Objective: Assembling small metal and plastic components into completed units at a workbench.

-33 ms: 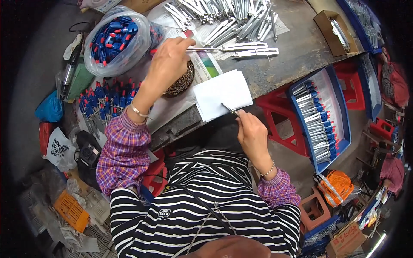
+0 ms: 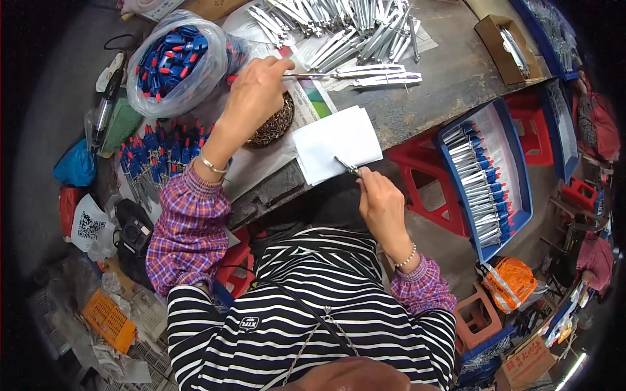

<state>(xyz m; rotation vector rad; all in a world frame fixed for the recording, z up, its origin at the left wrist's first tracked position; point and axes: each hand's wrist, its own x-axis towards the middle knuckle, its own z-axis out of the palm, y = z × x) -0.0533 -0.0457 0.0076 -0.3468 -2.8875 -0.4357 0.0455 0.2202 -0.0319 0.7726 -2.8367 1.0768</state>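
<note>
My left hand (image 2: 257, 91) is closed around a slim metal rod (image 2: 306, 75) with a red end, whose tip points right toward the silvery metal strips (image 2: 378, 73) on the bench. Beneath this hand sits a round container of small brown screws (image 2: 277, 124), partly hidden by it. With thumb and fingers pinched, my right hand (image 2: 383, 202) grips a small metal part (image 2: 349, 166) over a white sheet of paper (image 2: 326, 140) at the bench's near edge. The part's end inside the fingers is hidden.
A clear bag of blue-and-red plastic pieces (image 2: 166, 68) stands at the left, with several blue-and-red assemblies (image 2: 166, 150) below it. Silvery strips (image 2: 365, 39) are heaped at the back. To the right, a blue tray (image 2: 486, 182) of assemblies rests by red stools (image 2: 430, 186).
</note>
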